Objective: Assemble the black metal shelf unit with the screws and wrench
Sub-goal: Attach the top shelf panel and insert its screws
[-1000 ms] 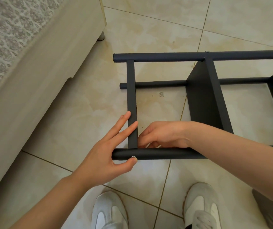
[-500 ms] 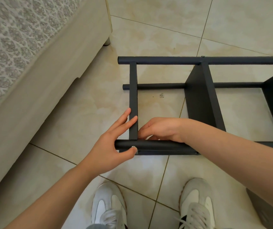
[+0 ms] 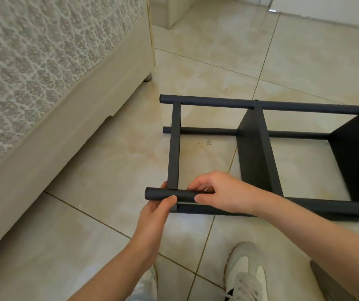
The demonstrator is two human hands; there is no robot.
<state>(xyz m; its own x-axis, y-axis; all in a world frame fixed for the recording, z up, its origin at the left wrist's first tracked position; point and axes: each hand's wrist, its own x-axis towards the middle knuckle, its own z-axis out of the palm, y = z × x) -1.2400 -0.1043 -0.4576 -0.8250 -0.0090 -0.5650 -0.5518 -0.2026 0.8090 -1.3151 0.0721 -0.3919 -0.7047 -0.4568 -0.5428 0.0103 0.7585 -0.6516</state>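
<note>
Fingers (image 3: 196, 189) of the right hand (image 3: 224, 194) are curled over the near tube (image 3: 156, 194) of the black metal shelf unit (image 3: 254, 153), with the thumb pressed on its near side just right of the joint. I cannot tell if they pinch anything small. The left hand (image 3: 154, 215) grips the tube's left end, thumb on top and fingertips wrapped behind it. The unit lies on its side on the tiled floor (image 3: 109, 170). Its crossbar (image 3: 173, 148) runs from between the two hands to the far tube (image 3: 217, 103). A patterned bed (image 3: 43, 83) stands to the left, and a white shoe (image 3: 245, 276) is nearest.
</note>
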